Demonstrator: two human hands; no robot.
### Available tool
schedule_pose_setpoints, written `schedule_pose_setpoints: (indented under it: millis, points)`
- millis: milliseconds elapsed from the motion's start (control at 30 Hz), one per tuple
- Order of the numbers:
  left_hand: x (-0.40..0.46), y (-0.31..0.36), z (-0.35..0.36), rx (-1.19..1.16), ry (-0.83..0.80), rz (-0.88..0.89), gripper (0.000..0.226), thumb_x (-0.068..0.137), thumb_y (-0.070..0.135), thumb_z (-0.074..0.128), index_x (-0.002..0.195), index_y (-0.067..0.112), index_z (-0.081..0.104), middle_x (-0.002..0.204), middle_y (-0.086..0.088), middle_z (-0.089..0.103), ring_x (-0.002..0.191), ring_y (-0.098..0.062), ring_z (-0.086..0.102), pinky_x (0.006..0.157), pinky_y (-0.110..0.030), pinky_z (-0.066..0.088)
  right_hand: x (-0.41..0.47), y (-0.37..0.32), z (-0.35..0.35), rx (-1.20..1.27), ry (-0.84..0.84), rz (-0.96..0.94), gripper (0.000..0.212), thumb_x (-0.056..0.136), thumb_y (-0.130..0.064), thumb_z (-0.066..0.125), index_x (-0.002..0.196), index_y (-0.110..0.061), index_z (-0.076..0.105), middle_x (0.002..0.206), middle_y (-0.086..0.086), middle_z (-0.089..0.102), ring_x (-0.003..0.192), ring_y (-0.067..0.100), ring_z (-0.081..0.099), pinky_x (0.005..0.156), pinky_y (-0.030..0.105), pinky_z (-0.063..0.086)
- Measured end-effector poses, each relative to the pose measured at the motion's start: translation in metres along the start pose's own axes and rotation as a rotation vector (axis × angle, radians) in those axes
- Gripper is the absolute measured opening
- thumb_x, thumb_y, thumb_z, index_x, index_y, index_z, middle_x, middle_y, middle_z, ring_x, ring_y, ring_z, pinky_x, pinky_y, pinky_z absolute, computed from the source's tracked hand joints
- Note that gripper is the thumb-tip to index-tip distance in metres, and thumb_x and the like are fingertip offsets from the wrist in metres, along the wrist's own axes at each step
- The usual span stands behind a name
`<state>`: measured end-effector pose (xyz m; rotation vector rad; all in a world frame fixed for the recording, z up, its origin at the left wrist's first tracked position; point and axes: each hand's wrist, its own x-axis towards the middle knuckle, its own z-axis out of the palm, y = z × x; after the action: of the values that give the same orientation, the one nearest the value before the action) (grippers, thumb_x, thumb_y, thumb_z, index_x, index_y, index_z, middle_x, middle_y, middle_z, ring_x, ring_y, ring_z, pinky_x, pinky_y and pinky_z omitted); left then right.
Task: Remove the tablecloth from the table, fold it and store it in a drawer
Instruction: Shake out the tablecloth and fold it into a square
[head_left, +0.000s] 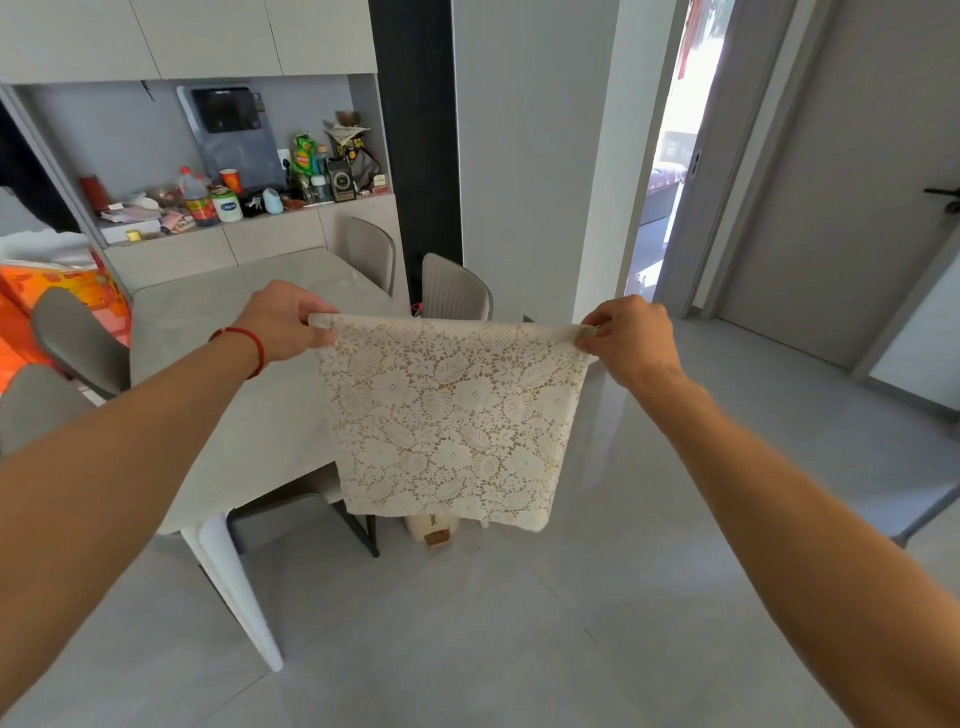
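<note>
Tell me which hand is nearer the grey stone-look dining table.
Left. The left hand hovers above the grey dining table; the right hand is beyond its edge, over open floor.

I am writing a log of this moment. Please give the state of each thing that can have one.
White lace tablecloth: off the table, folded, hanging in the air.
Left hand: shut on its top left corner.
Right hand: shut on its top right corner.
Grey dining table: uncovered.
Grey door: closed.

Bright, even daylight pours from the overexposed doorway at two o'clock. The glossy floor shows soft glare. Focus is sharp; wide-angle distortion bends the edges.
</note>
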<state>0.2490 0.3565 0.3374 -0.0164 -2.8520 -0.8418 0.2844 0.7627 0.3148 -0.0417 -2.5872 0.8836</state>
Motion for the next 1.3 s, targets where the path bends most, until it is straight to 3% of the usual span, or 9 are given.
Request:
schedule_pose_setpoints:
  millis: [267,467,567,667,767,867,1000,1133,1300]
  points:
    - [-0.005,0.024,0.011,0.07,0.145,0.082,0.023,0.081,0.008,0.083,0.104,0.008,0.08,0.096,-0.012,0.076,0.093,-0.027,0.066,0.085,-0.03,0.046,0.01,0.002,-0.009,-0.213,-0.052,0.052,0.019,0.098,-0.022,0.07,0.111,-0.009,0.072,0.119,0.013,0.064,0.116,0.033,0.054,0.093,0.041,0.048]
    - [-0.006,0.019,0.003,-0.176,-0.069,0.018,0.008,0.09,0.012,0.075,0.088,0.02,0.074,0.091,-0.004,0.071,0.093,-0.023,0.062,0.075,-0.03,0.046,0.001,0.029,-0.024,0.09,-0.137,0.075,0.021,0.102,-0.029,0.062,0.11,-0.011,0.058,0.099,0.003,0.067,0.097,0.027,0.063,0.075,0.033,0.049]
    - [-0.01,0.016,0.0,-0.505,-0.139,-0.001,0.007,0.096,0.01,0.067,0.096,0.016,0.072,0.104,-0.01,0.074,0.103,-0.025,0.066,0.09,-0.039,0.053,-0.004,0.037,-0.027,0.548,-0.068,0.132,0.029,0.098,-0.028,0.069,0.114,-0.005,0.059,0.098,0.007,0.076,0.094,0.029,0.075,0.086,0.04,0.063]
    - [-0.01,0.025,0.004,-0.788,-0.115,0.011,0.015,0.099,0.004,0.059,0.105,0.011,0.071,0.104,-0.006,0.076,0.1,-0.022,0.073,0.085,-0.04,0.06,-0.013,0.044,-0.026,0.943,-0.123,0.156,0.057,0.092,-0.047,0.074,0.129,-0.006,0.058,0.093,-0.007,0.077,0.082,0.011,0.075,0.084,0.04,0.062]
    - [-0.007,0.038,0.003,-0.847,-0.11,0.02,0.026,0.098,0.0,0.059,0.123,0.001,0.067,0.113,-0.013,0.075,0.105,-0.023,0.073,0.09,-0.036,0.059,-0.041,0.056,-0.004,0.9,-0.272,0.151,0.047,0.088,-0.047,0.075,0.123,-0.016,0.071,0.112,0.0,0.079,0.101,0.024,0.077,0.085,0.041,0.064]
    - [-0.006,0.044,-0.001,-0.797,-0.086,0.02,0.032,0.096,-0.004,0.06,0.128,-0.003,0.064,0.121,-0.019,0.07,0.111,-0.026,0.069,0.099,-0.038,0.054,-0.051,0.06,0.014,0.928,-0.162,0.174,0.035,0.085,-0.038,0.079,0.109,-0.013,0.079,0.109,0.008,0.08,0.102,0.034,0.077,0.082,0.043,0.065]
    - [-0.007,0.049,-0.007,-0.896,-0.06,-0.015,0.021,0.096,-0.003,0.062,0.113,0.005,0.071,0.111,-0.012,0.075,0.097,-0.019,0.075,0.087,-0.034,0.06,-0.046,0.061,0.006,1.2,-0.183,0.179,0.047,0.087,-0.042,0.081,0.124,-0.014,0.073,0.127,0.013,0.074,0.113,0.033,0.073,0.09,0.051,0.061]
    - [-0.003,0.054,-0.01,-0.898,-0.047,-0.011,0.019,0.094,-0.003,0.065,0.101,0.012,0.075,0.101,-0.007,0.078,0.09,-0.015,0.077,0.077,-0.029,0.062,-0.076,0.064,0.036,1.012,-0.289,0.257,0.039,0.082,-0.029,0.084,0.115,-0.009,0.077,0.116,0.013,0.078,0.104,0.034,0.076,0.091,0.06,0.059]
    - [0.004,0.048,-0.011,-1.008,0.055,-0.027,0.016,0.089,0.009,0.075,0.104,0.014,0.076,0.106,-0.009,0.08,0.096,-0.019,0.077,0.082,-0.035,0.063,-0.073,0.055,0.039,1.116,-0.212,0.312,0.027,0.084,-0.024,0.084,0.108,-0.012,0.08,0.113,0.015,0.079,0.101,0.036,0.077,0.077,0.046,0.065]
